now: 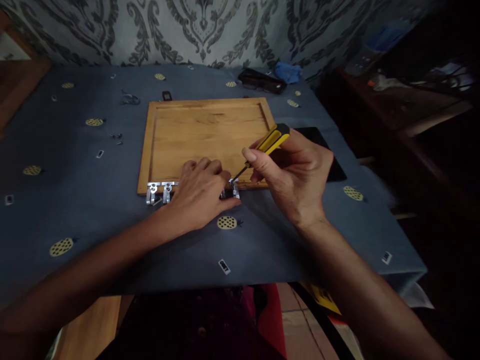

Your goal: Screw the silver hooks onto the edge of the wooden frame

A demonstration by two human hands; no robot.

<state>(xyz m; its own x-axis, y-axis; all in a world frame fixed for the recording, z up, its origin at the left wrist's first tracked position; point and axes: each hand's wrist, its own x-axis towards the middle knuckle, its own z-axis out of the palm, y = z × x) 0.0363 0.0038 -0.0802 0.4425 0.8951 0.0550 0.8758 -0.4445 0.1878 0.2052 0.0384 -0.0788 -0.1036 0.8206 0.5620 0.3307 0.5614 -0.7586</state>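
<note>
A wooden panel [202,132] with a raised frame lies flat on the table. Metal hinges [167,192] sit along its near edge, two of them left of my hand. My left hand [202,192] bends over that edge, fingers curled on the wood and thumb in front, gripping another hinge [234,189] at its right side. Part of what lies beneath the palm is hidden. In my right hand [296,172] is a yellow and black screwdriver [275,139], pinched by the handle and tilted. Its tip meets the hinge by my left thumb, where fine contact is too small to make out.
Loose screws [117,136] lie left of the panel on the blue tablecloth [112,235]. A dark flat tablet-like object [335,160] is partly behind my right hand. Eyeglasses [262,82] and a blue cloth [288,72] rest at the back, near the patterned wall covering [202,30].
</note>
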